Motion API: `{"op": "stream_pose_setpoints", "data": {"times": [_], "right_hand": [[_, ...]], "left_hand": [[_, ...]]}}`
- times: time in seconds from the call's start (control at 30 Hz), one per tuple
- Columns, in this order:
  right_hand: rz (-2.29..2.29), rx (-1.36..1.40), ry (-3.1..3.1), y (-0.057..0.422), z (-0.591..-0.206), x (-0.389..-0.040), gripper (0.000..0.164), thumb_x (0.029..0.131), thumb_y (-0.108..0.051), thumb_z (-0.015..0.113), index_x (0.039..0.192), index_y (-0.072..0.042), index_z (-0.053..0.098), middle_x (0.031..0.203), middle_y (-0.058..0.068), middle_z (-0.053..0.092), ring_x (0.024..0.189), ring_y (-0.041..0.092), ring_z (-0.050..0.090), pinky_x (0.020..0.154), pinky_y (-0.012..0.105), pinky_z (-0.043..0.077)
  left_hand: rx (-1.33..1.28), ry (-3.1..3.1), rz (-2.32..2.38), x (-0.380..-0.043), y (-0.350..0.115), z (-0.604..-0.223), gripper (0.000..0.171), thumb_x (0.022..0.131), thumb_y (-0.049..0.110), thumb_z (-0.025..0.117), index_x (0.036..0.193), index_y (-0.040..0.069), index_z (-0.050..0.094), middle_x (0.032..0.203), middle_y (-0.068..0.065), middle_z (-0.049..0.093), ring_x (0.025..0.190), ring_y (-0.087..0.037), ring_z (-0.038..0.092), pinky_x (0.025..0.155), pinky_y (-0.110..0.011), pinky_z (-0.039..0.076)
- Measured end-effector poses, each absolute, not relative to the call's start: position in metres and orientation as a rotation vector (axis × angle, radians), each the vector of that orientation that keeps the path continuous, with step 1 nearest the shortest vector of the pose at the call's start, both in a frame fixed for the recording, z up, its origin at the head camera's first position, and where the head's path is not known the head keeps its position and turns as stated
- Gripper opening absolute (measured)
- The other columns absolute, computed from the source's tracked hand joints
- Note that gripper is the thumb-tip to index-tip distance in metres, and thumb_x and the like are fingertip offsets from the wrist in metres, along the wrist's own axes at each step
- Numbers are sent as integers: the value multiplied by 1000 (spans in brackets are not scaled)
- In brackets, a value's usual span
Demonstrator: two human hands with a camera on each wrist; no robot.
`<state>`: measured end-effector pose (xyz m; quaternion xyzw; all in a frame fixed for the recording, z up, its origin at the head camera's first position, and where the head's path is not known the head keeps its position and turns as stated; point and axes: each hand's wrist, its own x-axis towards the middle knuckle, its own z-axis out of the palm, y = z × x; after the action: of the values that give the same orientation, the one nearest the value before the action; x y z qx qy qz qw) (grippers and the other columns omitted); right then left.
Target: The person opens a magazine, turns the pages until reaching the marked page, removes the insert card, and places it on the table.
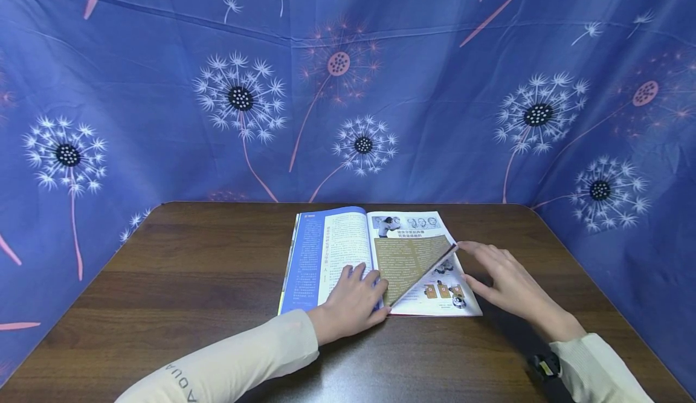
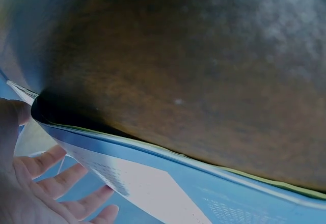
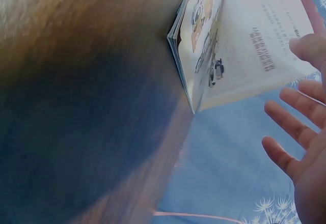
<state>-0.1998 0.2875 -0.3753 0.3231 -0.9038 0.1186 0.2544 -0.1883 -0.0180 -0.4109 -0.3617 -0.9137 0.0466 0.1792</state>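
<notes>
A magazine (image 1: pixel 348 228) lies open on the wooden table. My left hand (image 1: pixel 353 300) rests on it near the lower spine, fingers spread and thumb by the bottom edge; the left wrist view shows these fingers (image 2: pixel 84 175) extended over the blue-bordered page. On the right side, a page with an olive panel (image 1: pixel 410 261) is raised at its lower corner, slanting up from the spine. At that corner is the index fingertip of my right hand (image 1: pixel 505 276), its thumb lower and apart. The pale underside (image 3: pixel 254 46) of the raised page shows in the right wrist view.
The dark wooden table (image 1: pixel 190 258) extends around the magazine. A blue cloth (image 1: pixel 435 149) with dandelion prints hangs behind it. Something black (image 1: pixel 545 365) is worn at my right wrist. Beneath the raised page lies a page with cartoon drawings (image 1: pixel 443 291).
</notes>
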Motion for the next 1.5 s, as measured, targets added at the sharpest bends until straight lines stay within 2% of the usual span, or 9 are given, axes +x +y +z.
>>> {"op": "stream_pose_setpoints", "data": {"times": [0.17,0.4,0.67,0.8,1.07,1.3,1.4,1.5], "right_hand": [[324,871,-2454,287,-375,-199,67,66,-10,76,127,-4,50,124,11,56,108,24,52,79,42,39],[308,868,-2517,286,-378,-198,62,68,-15,77,124,-5,53,122,10,57,107,24,53,79,42,40],[332,906,-2597,286,-384,-197,58,71,-22,76,123,-8,54,120,6,59,106,22,54,79,43,41],[336,930,-2648,285,-386,-195,54,73,-23,75,121,-7,55,118,6,60,107,23,56,78,46,43],[326,978,-2732,283,-391,-192,53,74,-28,74,119,-8,57,117,4,61,104,23,57,79,48,44],[299,994,-2761,283,-393,-191,52,72,-30,75,117,-9,58,116,4,61,104,23,56,78,51,45],[285,1006,-2772,283,-394,-190,51,72,-29,75,116,-10,59,116,4,61,104,23,56,78,51,45],[268,1008,-2795,284,-395,-189,49,73,-30,74,115,-11,59,116,2,61,105,22,55,79,49,45]], "left_hand": [[-1025,-2573,129,-189,-19,-411,41,88,51,46,111,19,57,112,-1,60,107,-27,55,83,-41,44],[-1023,-2581,106,-189,-20,-410,43,88,50,46,115,18,54,116,-2,59,107,-25,55,83,-41,44],[-956,-2586,98,-186,-20,-410,55,86,51,49,124,11,48,121,-6,56,108,-23,54,85,-40,43],[-927,-2608,81,-185,-20,-409,66,85,52,51,132,7,40,133,-11,47,116,-26,49,91,-42,40],[-911,-2577,20,-186,-19,-409,93,80,53,57,144,1,15,149,-19,20,133,-36,28,101,-47,32],[-913,-2562,3,-187,-18,-409,98,79,53,59,147,7,7,154,-16,2,139,-37,12,106,-49,26],[-932,-2549,-3,-187,-19,-410,92,79,51,60,148,14,11,154,-15,-2,140,-37,9,107,-50,25],[-961,-2517,-16,-187,-19,-411,82,79,47,60,146,21,20,154,-15,1,140,-37,9,106,-52,25]]}}
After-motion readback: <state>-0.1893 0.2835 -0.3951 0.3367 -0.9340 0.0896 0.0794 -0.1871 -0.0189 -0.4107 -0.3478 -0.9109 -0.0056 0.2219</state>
